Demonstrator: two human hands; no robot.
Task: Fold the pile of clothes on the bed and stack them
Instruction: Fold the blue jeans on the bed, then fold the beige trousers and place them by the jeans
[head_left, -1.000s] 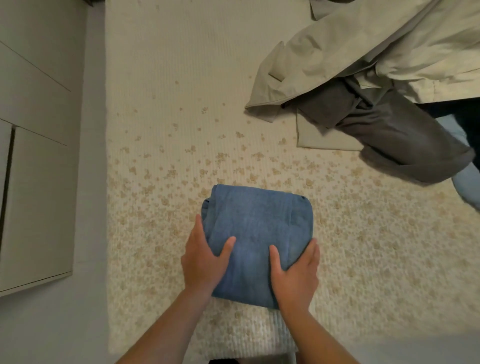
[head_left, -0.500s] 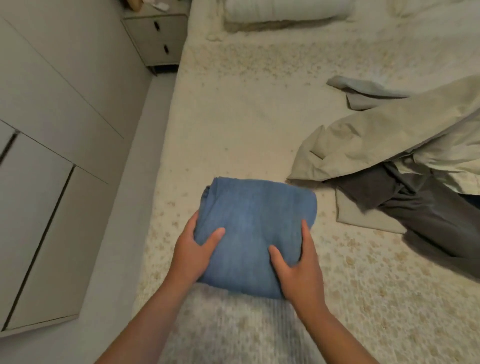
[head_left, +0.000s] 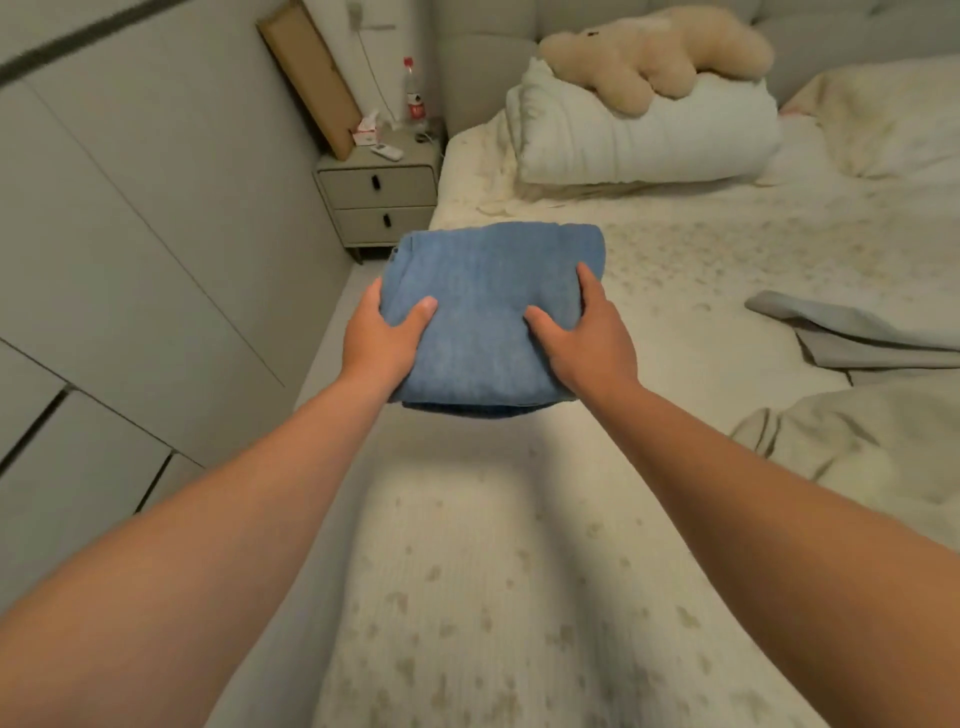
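We hold the folded blue garment (head_left: 488, 317) in the air over the left side of the bed (head_left: 519, 597), both arms stretched forward. Our left hand (head_left: 382, 340) grips its left edge, thumb on top, fingers curled under and hidden. Our right hand (head_left: 587, 338) grips the right edge the same way, thumb pressed on the top face. A shadow lies on the sheet below the bundle.

Containers: the nightstand (head_left: 382, 200) beside the bed has two drawers, both closed; contents not visible. On its top stand a bottle (head_left: 414, 96), a small box (head_left: 366, 132) and a pale flat object, too blurred to name.

Edges and room: the bed's left edge runs just under our left forearm; a narrow strip of floor separates it from the wardrobe (head_left: 130, 260). Ahead, bare sheet reaches to the pillow (head_left: 639, 140), which carries a plush toy (head_left: 654, 57). To the right lie a grey garment (head_left: 841, 332) and a beige one (head_left: 872, 447), well apart from the bundle.
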